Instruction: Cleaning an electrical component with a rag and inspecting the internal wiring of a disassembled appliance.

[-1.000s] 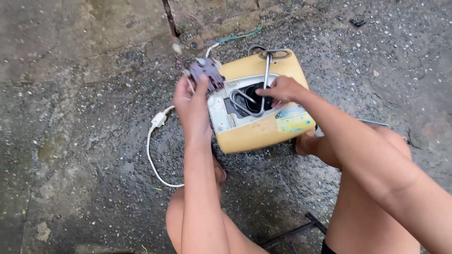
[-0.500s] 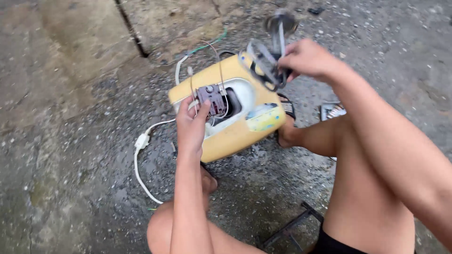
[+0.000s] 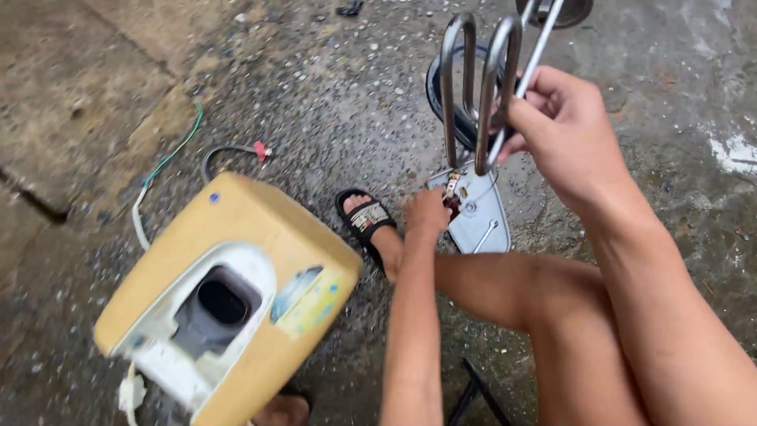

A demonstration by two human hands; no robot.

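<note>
My right hand [image 3: 564, 134] grips a bent metal heating element [image 3: 473, 95] with two U-shaped loops and a thin rod, held up over the ground. At its lower end a grey metal plate [image 3: 479, 211] with small wired terminals hangs; my left hand [image 3: 426, 214] pinches the terminals on that plate. A black ring-shaped gasket [image 3: 438, 99] sits around the loops behind them. The yellow box-shaped heater casing [image 3: 260, 260] lies on the ground to the left, its white open end with a dark round hole facing me, apart from both hands.
Wet rough concrete ground [image 3: 339, 102] all around. A green wire [image 3: 169, 158] and a grey cable with a red tip [image 3: 236, 150] trail from the casing. My foot in a black sandal [image 3: 369, 221] rests beside the casing. A white plug [image 3: 130, 390] lies at the bottom left.
The heating element with its plate has come out of the yellow casing and is lifted to the right. The casing now lies on the ground at the left, with its opening empty.
</note>
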